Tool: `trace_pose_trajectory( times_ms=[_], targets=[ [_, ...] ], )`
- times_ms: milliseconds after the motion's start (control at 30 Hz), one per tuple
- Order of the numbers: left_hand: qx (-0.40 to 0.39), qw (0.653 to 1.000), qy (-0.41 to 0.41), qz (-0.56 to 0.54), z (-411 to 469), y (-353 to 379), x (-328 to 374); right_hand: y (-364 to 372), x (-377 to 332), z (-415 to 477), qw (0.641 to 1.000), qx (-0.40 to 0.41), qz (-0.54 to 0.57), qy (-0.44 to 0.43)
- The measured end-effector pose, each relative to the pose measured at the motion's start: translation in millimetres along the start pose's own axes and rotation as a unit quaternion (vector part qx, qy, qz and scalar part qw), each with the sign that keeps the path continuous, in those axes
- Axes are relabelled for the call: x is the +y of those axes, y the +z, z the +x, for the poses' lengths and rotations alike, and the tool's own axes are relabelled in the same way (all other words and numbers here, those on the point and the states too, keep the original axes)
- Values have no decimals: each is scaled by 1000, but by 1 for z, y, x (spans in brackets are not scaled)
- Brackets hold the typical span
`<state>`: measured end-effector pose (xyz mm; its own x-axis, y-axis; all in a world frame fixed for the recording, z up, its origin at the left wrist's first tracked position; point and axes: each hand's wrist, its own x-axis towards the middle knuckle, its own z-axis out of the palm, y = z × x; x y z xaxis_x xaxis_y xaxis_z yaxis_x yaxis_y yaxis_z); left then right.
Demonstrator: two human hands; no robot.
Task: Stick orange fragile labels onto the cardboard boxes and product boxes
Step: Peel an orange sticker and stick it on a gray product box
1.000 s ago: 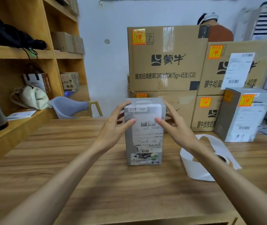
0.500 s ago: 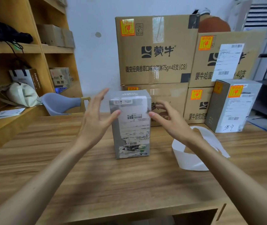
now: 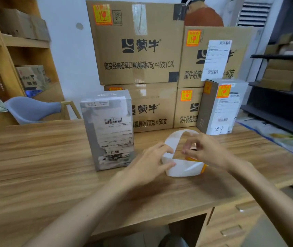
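Grey box (image 3: 106,129): It is standing upright on the table (image 3: 44,157), left of our hands and a bit farther back. We are not seeing any orange sticker on it. It is looking stiff and light, so we are thinking its flat front is a good spot to press on.
Cardboard boxes (image 3: 138,43): They are sitting stacked at the far side, each one showing an orange sticker.
Left hand (image 3: 149,163): We are pinching the white label strip (image 3: 181,169) between thumb and fingers, low by the table.
Label strip: It is curling in a loose loop between our hands, just right of the grey box. It is thin, floppy paper, so we are thinking it needs gentle pulling.
Orange label (image 3: 204,168): It is peeking out on the strip under our right hand. It is likely sticky and bendy, so we are thinking a corner is the best place to grab.
Right hand (image 3: 206,152): Its fingertips are curling and pinching at the strip beside the orange. It is blurry, so we cannot tell if a corner is lifting.
Labelled box (image 3: 220,106): It is standing far right, wearing two orange stickers.
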<state>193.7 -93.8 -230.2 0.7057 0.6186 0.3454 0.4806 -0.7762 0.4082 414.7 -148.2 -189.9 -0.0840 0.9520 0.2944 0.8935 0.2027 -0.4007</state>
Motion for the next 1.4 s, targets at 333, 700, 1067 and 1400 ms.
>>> trace_pose_trajectory(
  times_ms=[333,700,1067,1400],
  targets=[
    [-15,995,-16,-100,30,33,20,-7,40,-30,999,-25,-4,24],
    [47,997,-66,-12,13,4,-16,12,39,-21,1000,-5,-18,5],
    [-10,999,-47,-3,19,2,-14,21,38,-23,999,22,-16,-18],
    [-44,997,-9,-55,39,24,10,23,35,-33,996,46,-33,-63]
  ],
)
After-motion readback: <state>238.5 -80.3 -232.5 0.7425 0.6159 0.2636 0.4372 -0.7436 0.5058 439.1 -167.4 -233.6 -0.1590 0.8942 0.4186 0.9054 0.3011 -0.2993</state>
